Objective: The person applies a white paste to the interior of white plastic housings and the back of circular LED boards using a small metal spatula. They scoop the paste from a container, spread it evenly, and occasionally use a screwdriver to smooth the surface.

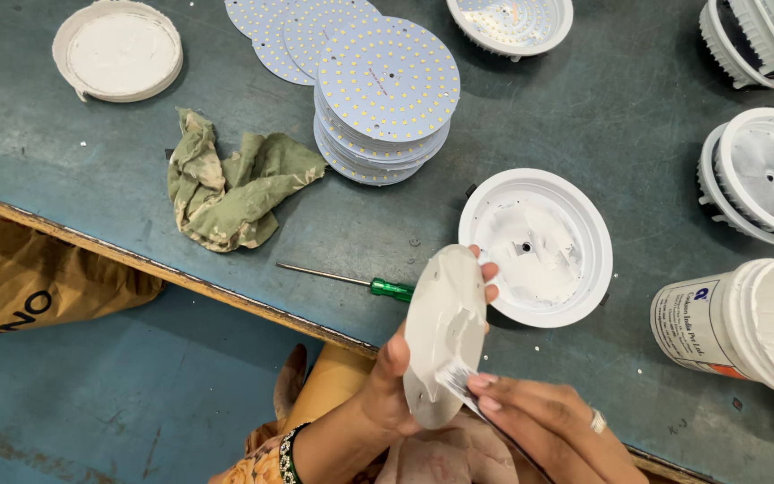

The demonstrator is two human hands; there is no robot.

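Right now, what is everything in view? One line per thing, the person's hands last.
Round paste-coated disc: one, white, held on edge over the table's front.
Small tool: one, paste-smeared, against the disc.
Open housing: one, white, just behind the disc.
Other housings: about three, white, right and top edges.
LED board stack: one, white with yellow dots, top centre.
Lid: one, white, top left.
Rag: one, green, left of stack.
Screwdriver: one, green handle, near table edge.
Paste tub: one, white, right.
Table: blue-grey.
Left hand: holds disc.
Right hand: holds tool.
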